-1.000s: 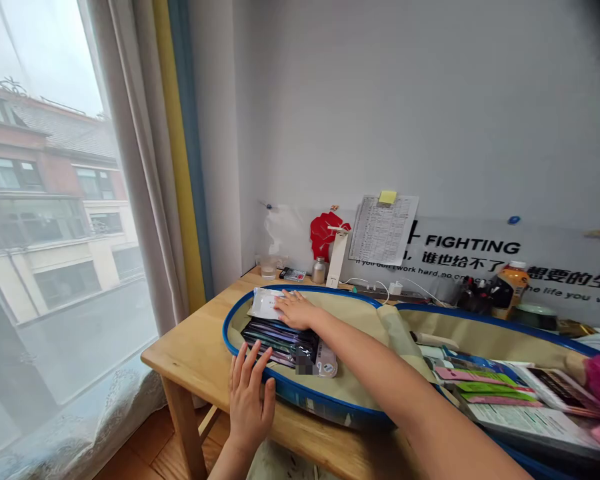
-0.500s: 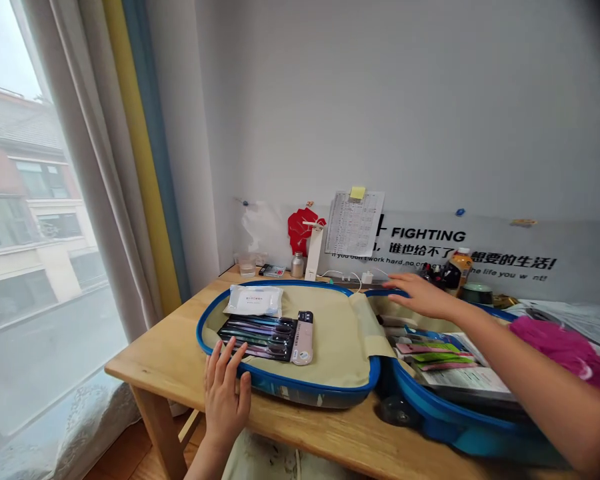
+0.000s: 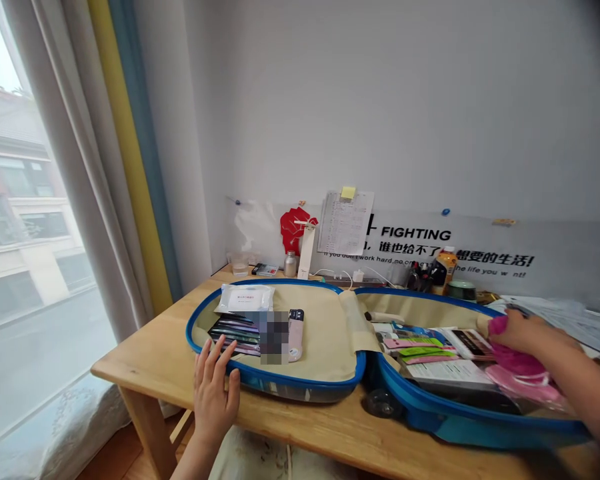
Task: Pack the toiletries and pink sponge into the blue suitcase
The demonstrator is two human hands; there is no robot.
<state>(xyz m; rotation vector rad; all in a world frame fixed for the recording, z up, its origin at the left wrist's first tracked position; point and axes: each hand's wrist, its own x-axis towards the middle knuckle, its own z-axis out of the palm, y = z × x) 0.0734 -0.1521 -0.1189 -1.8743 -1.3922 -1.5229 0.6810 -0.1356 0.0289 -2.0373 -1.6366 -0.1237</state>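
A blue suitcase lies open on the wooden table, its two halves spread side by side. My left hand rests on the front rim of the left half, fingers stretched and apart, nothing held. Beside its fingertips lie a pack of toothbrushes, partly blurred out, a pink packaged item and a white wipes pack. At the far right, my right hand has its fingers closed on a magenta cloth over the right half. Below it lies a pink item.
Pink and green packets and a dark flat box fill part of the right half. Behind the suitcase stand an orange-brown bottle, a white lamp-like stand and a small jar. Papers lie at the back right.
My right hand has moved from above the suitcase's back rim to the right and now grips the magenta cloth. My left hand stays on the front rim. The view has shifted slightly right.
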